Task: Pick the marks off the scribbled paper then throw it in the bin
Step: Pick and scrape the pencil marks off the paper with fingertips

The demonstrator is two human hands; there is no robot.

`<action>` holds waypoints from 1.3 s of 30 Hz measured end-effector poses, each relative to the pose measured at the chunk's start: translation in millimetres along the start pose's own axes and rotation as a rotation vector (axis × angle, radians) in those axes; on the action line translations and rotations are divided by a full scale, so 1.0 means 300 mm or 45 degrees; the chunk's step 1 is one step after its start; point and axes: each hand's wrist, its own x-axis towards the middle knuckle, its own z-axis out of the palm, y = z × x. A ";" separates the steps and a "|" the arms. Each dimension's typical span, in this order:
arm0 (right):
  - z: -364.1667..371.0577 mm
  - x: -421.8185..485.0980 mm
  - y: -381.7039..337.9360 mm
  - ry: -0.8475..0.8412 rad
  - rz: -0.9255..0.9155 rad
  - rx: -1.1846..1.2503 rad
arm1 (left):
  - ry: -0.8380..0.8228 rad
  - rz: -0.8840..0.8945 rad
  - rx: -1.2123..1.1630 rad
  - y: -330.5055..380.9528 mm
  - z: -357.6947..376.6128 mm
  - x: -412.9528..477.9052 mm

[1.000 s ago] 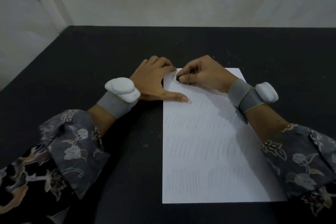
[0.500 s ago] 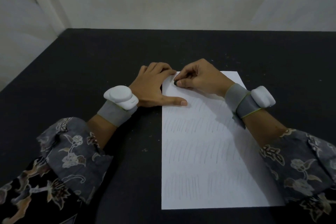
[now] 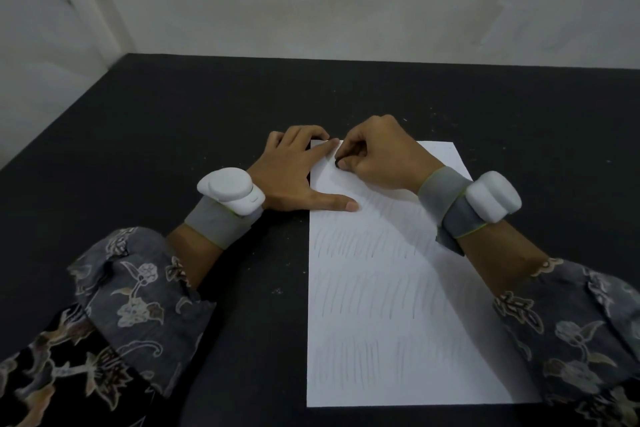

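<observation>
Nearest the camera, two patterned sleeves come in from the bottom corners, the left sleeve (image 3: 114, 308) at 8 o'clock and the right sleeve (image 3: 585, 326) at 4 o'clock. Between them a white sheet of paper (image 3: 398, 305) lies flat on the black table (image 3: 173, 149), its long side running from 6 o'clock toward 12. Rows of faint pencil strokes cover the near and middle parts of the sheet; the far strip near the hands looks mostly blank.

Farther up, each wrist carries a grey band with a white device: the left device (image 3: 230, 189) at 9 o'clock of the sheet's far end, the right device (image 3: 491, 196) at its 3 o'clock edge.

Beyond those, the left hand (image 3: 291, 173) lies flat with straight fingers, pressing down the far left corner of the paper; its thumb stretches across the sheet toward 3 o'clock and its fingertips rest on the far edge. The right hand (image 3: 381, 156) sits on the far end of the paper with curled fingers, pinching a small dark eraser (image 3: 337, 163) against the sheet just beside the left hand's fingertips.

At 12 o'clock the table ends against a pale wall (image 3: 346, 0).
</observation>
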 end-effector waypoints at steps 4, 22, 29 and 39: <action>-0.008 -0.002 -0.014 -0.122 -0.048 -0.024 | 0.010 0.011 -0.005 0.001 -0.005 -0.004; -0.031 -0.041 0.086 0.220 0.298 0.415 | 0.032 0.042 0.075 0.014 -0.014 -0.005; -0.005 -0.057 0.020 0.081 0.092 0.039 | -0.006 0.034 0.093 0.012 -0.008 -0.015; -0.009 -0.045 0.024 0.055 0.091 -0.074 | -0.008 0.020 0.059 0.015 -0.006 -0.012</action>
